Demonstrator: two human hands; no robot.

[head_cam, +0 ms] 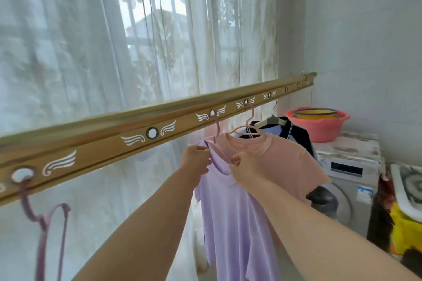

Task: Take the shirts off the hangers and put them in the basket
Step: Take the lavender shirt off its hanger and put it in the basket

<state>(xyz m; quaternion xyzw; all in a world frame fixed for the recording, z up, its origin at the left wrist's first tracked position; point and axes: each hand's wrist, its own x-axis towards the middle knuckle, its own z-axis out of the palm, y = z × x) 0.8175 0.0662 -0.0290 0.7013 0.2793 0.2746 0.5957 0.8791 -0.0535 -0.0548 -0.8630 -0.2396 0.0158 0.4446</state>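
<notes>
The lilac shirt (230, 223) is found hung on its hanger (216, 129) from the gold rail (146, 130). Its neckline is pinched at either side by the left hand (196, 162) and right hand (245, 170), evidently so it can be stretched clear of the hanger

One view only: a wide-angle camera worn on the head. It faces forward, roughly level with the gold drying rail (182, 121), which slants across the frame from lower left to upper right. Both forearms enter from the bottom edge. The left hand (196, 161) and right hand (247, 166) sit near centre at arm's reach, on the lilac shirt (233, 223). The curtain (91, 52) fills the background behind the rail. The washing machine (351, 189) stands farther off at right.
</notes>
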